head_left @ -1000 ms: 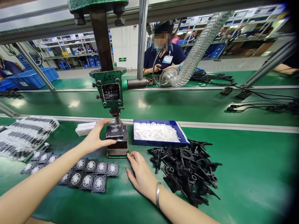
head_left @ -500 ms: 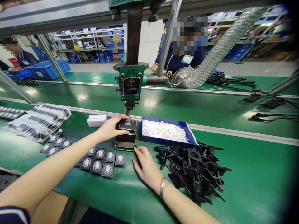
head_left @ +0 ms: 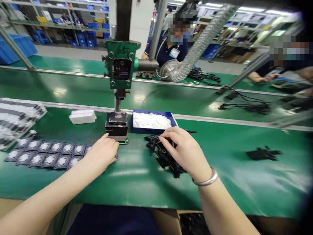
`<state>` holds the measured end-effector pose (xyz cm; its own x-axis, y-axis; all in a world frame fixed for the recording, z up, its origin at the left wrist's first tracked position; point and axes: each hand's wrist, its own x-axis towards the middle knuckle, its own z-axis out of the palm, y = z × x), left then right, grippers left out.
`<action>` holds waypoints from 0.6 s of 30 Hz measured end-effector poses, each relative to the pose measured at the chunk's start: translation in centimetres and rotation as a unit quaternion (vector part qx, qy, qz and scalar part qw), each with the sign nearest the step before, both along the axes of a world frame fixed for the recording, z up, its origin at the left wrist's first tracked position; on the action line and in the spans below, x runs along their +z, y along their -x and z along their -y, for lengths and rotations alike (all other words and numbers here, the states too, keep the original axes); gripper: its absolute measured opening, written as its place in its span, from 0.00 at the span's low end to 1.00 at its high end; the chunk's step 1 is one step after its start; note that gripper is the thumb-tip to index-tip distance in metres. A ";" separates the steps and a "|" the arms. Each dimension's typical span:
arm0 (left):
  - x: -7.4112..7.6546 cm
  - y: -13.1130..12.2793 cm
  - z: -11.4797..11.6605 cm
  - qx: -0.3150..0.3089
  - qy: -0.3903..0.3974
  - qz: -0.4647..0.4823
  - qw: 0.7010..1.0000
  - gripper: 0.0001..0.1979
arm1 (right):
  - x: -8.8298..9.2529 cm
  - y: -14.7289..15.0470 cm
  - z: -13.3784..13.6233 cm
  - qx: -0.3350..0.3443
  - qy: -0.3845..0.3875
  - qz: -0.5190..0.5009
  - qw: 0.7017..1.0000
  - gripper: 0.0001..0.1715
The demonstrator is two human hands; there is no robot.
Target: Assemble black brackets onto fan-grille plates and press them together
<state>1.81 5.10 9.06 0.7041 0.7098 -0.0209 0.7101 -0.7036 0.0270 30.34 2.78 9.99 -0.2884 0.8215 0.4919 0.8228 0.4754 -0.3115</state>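
Observation:
My left hand (head_left: 104,150) is low over the right end of the rows of black square pieces with white swirls (head_left: 50,159), in front of the black press fixture (head_left: 116,123). Its fingers are curled, and a dark edge shows beneath them; what they hold is hidden. My right hand (head_left: 184,150), with a metal bangle at the wrist, is above the pile of black plastic parts (head_left: 168,160). Thumb and forefinger pinch near the front edge of the blue tray of thin white sticks (head_left: 153,121). What lies between these fingertips is too small to make out.
A green press head (head_left: 122,65) stands over the fixture. White blocks (head_left: 82,117) sit left of it; stacked trays (head_left: 18,119) lie farther left. Another clump of black parts (head_left: 264,153) is at the right. Across the bench are co-workers, a clear duct (head_left: 202,42) and cables (head_left: 204,75).
My left hand has left the fixture's top block and come down in front of it. My right hand has moved from the fixture's base to the black parts. The view has shifted right.

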 end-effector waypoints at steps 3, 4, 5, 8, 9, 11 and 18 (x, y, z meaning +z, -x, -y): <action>-0.9 -1.2 -0.4 -0.021 0.017 -0.004 1.000 0.10 | -1.5 -1.0 2.6 -0.043 0.044 0.093 0.994 0.06; -1.1 -1.5 -0.1 -0.030 0.022 0.014 0.999 0.10 | -2.4 -1.0 3.5 -0.067 0.057 0.131 0.987 0.05; -1.3 -1.9 0.5 -0.037 0.028 0.036 0.998 0.10 | -3.5 -0.8 4.4 -0.097 0.062 0.165 0.980 0.04; -2.4 -3.0 3.1 -0.044 0.066 0.111 0.991 0.14 | -6.1 0.2 6.5 -0.174 0.036 0.193 0.965 0.03; -3.0 -3.3 4.1 -0.043 0.078 0.141 0.986 0.17 | -6.8 0.5 7.0 -0.175 0.019 0.174 0.969 0.02; -4.4 -3.6 5.8 -0.032 0.099 0.212 0.972 0.23 | -7.8 0.8 7.7 -0.135 -0.015 0.109 0.985 0.03; -9.3 -3.2 8.4 0.092 0.227 0.417 0.876 0.26 | -11.2 0.6 10.1 0.062 -0.010 0.043 0.997 0.16</action>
<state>5.03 -3.30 -0.26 0.4828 0.8650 0.1364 0.4117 -0.3617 0.8365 29.74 -7.29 -1.22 -0.4286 0.7672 0.4773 0.7802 0.5806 -0.2326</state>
